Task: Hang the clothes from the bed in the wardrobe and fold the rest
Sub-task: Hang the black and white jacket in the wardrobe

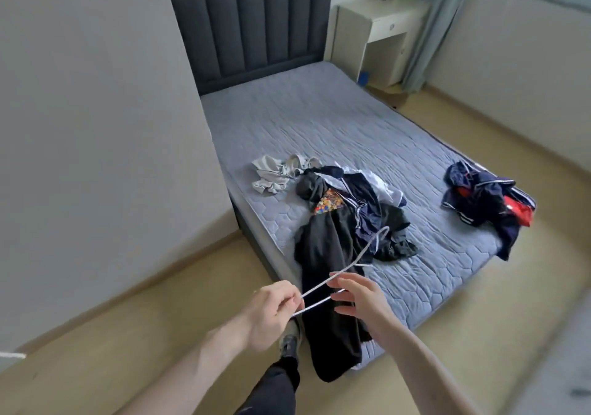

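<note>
The left hand (271,309) pinches one end of a white hanger (348,278) between thumb and curled fingers. The right hand (358,296) is spread and relaxed, its fingertips at the hanger's two bars near the middle; it touches or nearly touches them but has no closed grip. The hook points away from the person, over the clothes.

Just below and beyond the hands, a black garment (332,286) lies along the near corner of the bed (319,120) and spills over its edge towards the floor. It belongs to a tangled pile (351,203) with a navy-and-white jacket, a bright patterned piece and a grey top at the far-left end. A second navy-and-red heap (483,197) sits well apart at the bed's right edge. The wardrobe is not in view.

The step appears to be readying the hanger for the first garment. It would go best with one hand keeping the hanger while the other frees a single piece from the pile, finds its collar or waistband, and feeds each hanger arm in turn. The black garment is the handiest, but pulling it may drag its neighbours off the bed, so lift it clear rather than tug.
</note>
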`<state>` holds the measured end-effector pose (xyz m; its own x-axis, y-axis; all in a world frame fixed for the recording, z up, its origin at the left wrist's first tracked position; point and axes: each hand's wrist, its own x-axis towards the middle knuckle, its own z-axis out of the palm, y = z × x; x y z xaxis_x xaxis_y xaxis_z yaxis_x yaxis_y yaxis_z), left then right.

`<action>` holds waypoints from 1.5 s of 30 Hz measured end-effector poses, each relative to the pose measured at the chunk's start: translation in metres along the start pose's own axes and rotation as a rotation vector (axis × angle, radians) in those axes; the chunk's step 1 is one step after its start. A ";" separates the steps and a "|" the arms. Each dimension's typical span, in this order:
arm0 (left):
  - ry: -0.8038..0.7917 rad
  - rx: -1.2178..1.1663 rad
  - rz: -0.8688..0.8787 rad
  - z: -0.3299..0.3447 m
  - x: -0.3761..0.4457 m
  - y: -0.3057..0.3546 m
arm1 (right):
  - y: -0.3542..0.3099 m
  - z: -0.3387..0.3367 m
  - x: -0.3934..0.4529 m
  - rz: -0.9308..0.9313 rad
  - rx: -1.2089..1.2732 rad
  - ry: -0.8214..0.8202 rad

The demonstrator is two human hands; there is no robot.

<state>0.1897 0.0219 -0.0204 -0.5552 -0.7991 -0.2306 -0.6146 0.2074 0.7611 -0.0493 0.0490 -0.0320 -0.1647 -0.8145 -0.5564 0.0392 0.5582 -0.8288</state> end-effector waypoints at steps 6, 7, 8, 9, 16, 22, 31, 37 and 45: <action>-0.279 0.051 0.008 -0.012 0.123 -0.010 | -0.028 -0.024 0.088 0.105 0.000 0.092; -0.327 0.056 0.005 -0.014 0.141 -0.013 | -0.033 -0.027 0.103 0.114 -0.009 0.103; -0.365 0.057 0.003 -0.016 0.158 -0.016 | -0.037 -0.031 0.116 0.120 -0.013 0.118; -0.390 0.053 -0.002 -0.018 0.180 -0.020 | -0.040 -0.036 0.133 0.124 -0.012 0.139; -0.331 0.094 -0.193 -0.011 0.299 -0.052 | -0.044 -0.082 0.189 0.179 0.063 0.323; -0.420 0.265 -0.306 0.019 0.368 -0.090 | -0.024 -0.137 0.220 0.206 0.061 0.460; -0.446 0.381 -0.297 0.099 0.482 -0.081 | 0.028 -0.226 0.284 0.265 -0.035 0.538; -0.507 0.511 -0.262 0.207 0.582 -0.095 | 0.078 -0.281 0.334 0.212 -0.078 0.528; -0.678 0.856 -0.291 0.328 0.661 -0.153 | 0.138 -0.323 0.381 0.121 -0.061 0.445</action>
<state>-0.2670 -0.3524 -0.4881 -0.3576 -0.4630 -0.8110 -0.8074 0.5897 0.0193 -0.4248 -0.1326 -0.3391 -0.5699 -0.6035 -0.5578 0.0284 0.6639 -0.7473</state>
